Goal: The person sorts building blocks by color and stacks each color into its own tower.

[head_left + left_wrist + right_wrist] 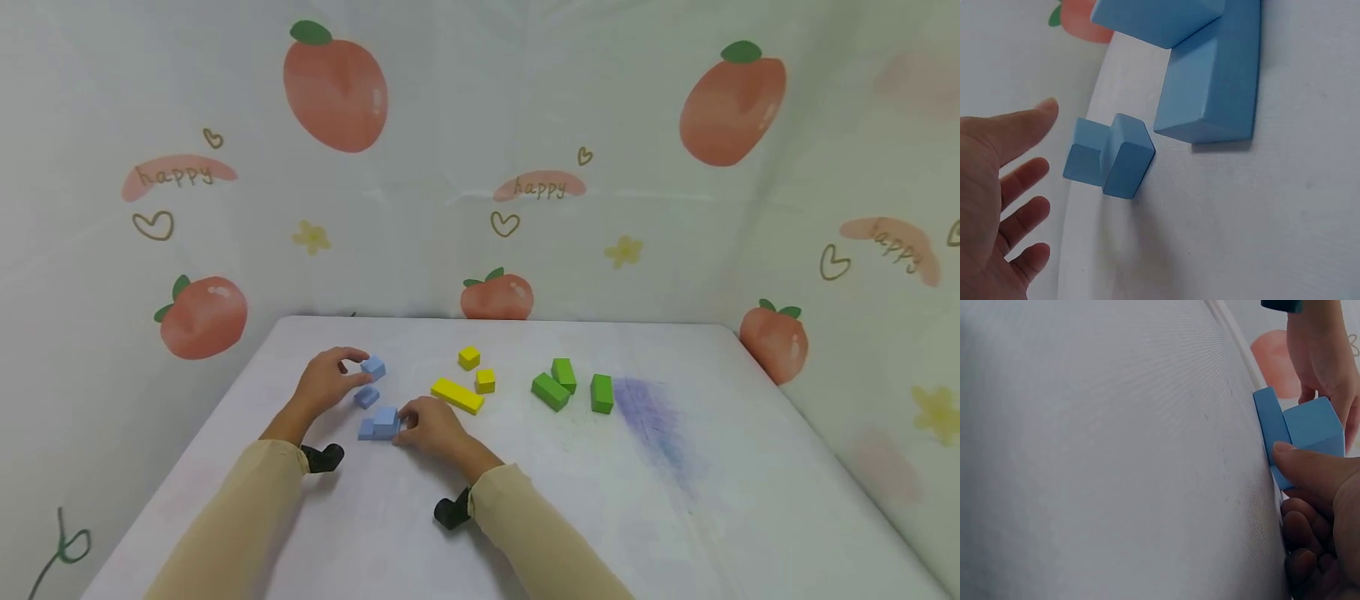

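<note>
My left hand (327, 383) has its thumb and index finger spread on either side of a small blue cube block (374, 367). In the left wrist view the loosely bent fingers stand apart from that cube (1087, 153) and the blue block beside it (1129, 156). My right hand (433, 427) pinches the right end of a low blue block (1270, 422) lying on the table, its thumb along the near side. On top of this low block sits another blue block (386, 417), seen also in the right wrist view (1313, 425).
A long yellow block (457, 396) and two yellow cubes (469, 358) lie right of the blue blocks. Farther right are three green blocks (551, 392). The white table (570, 500) has a purple-blue smudge (652, 417), and a patterned cloth (420, 250) hangs behind.
</note>
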`<state>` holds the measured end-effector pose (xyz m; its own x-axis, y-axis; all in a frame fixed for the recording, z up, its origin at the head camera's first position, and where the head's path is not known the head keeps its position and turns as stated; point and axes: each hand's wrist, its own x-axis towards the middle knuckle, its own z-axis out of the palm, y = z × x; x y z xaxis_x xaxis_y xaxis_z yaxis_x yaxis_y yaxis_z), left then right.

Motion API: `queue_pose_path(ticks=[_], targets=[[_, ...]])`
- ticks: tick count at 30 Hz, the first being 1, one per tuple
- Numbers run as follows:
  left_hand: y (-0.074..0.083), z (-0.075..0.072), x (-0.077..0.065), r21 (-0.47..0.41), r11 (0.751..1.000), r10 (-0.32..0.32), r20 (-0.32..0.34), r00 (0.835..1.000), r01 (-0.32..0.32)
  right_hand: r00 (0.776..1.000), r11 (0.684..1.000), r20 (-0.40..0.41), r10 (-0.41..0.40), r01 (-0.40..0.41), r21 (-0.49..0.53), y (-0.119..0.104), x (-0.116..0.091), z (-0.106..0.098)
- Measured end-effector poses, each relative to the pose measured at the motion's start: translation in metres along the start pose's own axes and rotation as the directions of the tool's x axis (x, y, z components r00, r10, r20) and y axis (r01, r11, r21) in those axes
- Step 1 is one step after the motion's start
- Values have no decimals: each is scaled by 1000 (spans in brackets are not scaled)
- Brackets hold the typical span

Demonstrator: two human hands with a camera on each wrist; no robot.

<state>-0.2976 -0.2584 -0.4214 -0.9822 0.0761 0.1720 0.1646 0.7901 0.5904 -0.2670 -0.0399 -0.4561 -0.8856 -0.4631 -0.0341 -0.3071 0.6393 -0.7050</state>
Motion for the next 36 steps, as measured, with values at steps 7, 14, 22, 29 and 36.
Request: queue_pose_path(ticks=[7,14,22,29,36], targets=[[1,5,13,26,998,-57,41,998,56,1000,1000,2,-1,1,-1,0,0,-1],[0,9,17,66,994,-90,58,994,86,1000,1000,-2,-4,4,-26,1,2,2],[3,11,18,82,986,-149,64,987,144,1000,999,-9,-13,12,-35,3,2,2],[2,6,12,82,990,-115,18,993,113,1000,1000,-7,-12,12,-24,2,0,0],[2,-1,3,56,997,-54,-27,998,55,999,999,-9,-38,38,-16,0,-2,-2]])
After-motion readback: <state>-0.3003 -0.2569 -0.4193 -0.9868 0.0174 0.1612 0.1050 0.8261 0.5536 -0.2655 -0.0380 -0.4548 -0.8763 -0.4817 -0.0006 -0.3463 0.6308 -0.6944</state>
